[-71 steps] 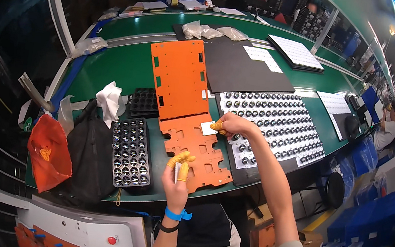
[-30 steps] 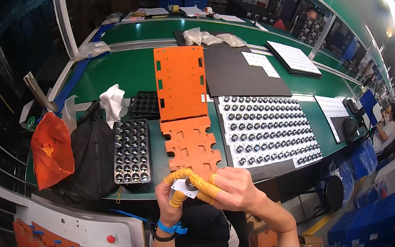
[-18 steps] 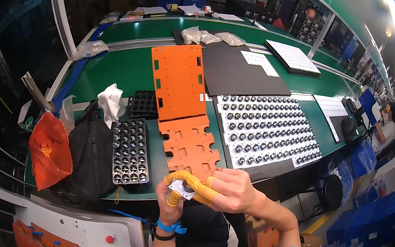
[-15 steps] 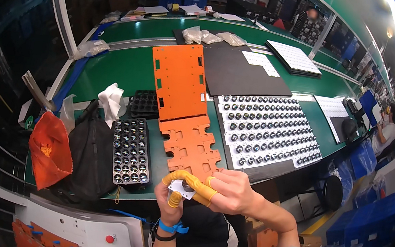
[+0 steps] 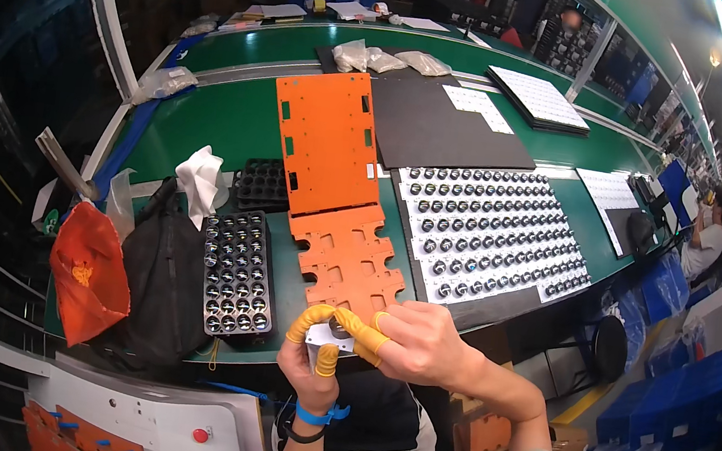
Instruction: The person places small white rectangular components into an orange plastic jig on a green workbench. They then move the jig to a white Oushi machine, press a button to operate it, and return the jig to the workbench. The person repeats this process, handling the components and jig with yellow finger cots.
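Observation:
A small white board (image 5: 325,336) with a dark round lens piece (image 5: 337,327) on it is held up near the front edge of the bench. My left hand (image 5: 309,359) pinches the board between thumb and fingertips, which wear yellow finger cots; a blue strap circles that wrist. From the right, my right hand (image 5: 414,345) reaches over with yellow-cotted fingers closed on the round lens piece. Just beyond the hands lies an orange fixture (image 5: 347,264) with cut-out pockets, its flat orange lid (image 5: 326,145) swung back.
Left of the fixture are a black tray of shiny lenses (image 5: 238,273), another black tray (image 5: 262,185), a black bag (image 5: 152,276) and an orange pouch (image 5: 91,273). On the right, a white panel (image 5: 486,232) carries rows of lens pieces. A dark sheet (image 5: 449,133) lies behind.
The board has tipped in my left fingers and shows less of its face. My right fingers have shifted slightly left over the lens piece.

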The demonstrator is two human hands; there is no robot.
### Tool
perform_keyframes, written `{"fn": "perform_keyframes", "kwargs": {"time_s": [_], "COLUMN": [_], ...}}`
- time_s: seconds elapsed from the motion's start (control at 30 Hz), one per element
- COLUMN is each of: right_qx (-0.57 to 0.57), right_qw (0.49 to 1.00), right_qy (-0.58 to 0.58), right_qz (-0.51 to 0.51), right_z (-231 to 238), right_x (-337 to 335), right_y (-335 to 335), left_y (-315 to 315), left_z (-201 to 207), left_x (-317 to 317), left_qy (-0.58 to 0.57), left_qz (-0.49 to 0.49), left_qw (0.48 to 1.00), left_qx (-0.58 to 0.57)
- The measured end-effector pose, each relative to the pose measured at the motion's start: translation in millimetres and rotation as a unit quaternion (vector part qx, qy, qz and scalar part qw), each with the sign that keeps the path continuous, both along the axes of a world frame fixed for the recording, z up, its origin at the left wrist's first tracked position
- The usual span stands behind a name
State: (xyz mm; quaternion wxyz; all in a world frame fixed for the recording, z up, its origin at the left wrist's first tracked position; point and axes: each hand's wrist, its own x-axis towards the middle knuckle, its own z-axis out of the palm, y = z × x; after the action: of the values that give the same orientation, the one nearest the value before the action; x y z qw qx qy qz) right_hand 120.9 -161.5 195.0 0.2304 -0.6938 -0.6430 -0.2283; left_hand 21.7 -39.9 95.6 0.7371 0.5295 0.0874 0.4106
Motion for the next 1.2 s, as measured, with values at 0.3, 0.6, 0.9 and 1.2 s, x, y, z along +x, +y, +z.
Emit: {"fn": "perform_keyframes", "kwargs": {"time_s": [0.3, 0.6, 0.9, 1.2], "right_qx": [0.002, -0.102, -0.041, -0.015], "right_qw": [0.998, 0.967, 0.945, 0.945], "right_qy": [0.06, 0.229, 0.321, 0.316], "right_qz": [-0.003, 0.033, 0.052, 0.079], "right_z": [0.0, 11.7, 7.1, -1.5], "right_x": [-0.2, 6.2, 16.5, 19.5], "right_y": [6.5, 3.7, 4.4, 9.4], "left_y": [5.3, 15.1, 8.3, 13.8], "left_z": [-7.4, -7.9, 7.8, -3.4], "left_x": [-2.1, -5.5, -7.6, -8.3], "left_qy": [-0.01, 0.019, 0.024, 0.016], "left_qz": [-0.065, -0.055, 0.009, -0.036], "left_qw": [0.996, 0.997, 0.998, 0.999], "left_qx": [-0.063, -0.058, 0.062, 0.001]}}
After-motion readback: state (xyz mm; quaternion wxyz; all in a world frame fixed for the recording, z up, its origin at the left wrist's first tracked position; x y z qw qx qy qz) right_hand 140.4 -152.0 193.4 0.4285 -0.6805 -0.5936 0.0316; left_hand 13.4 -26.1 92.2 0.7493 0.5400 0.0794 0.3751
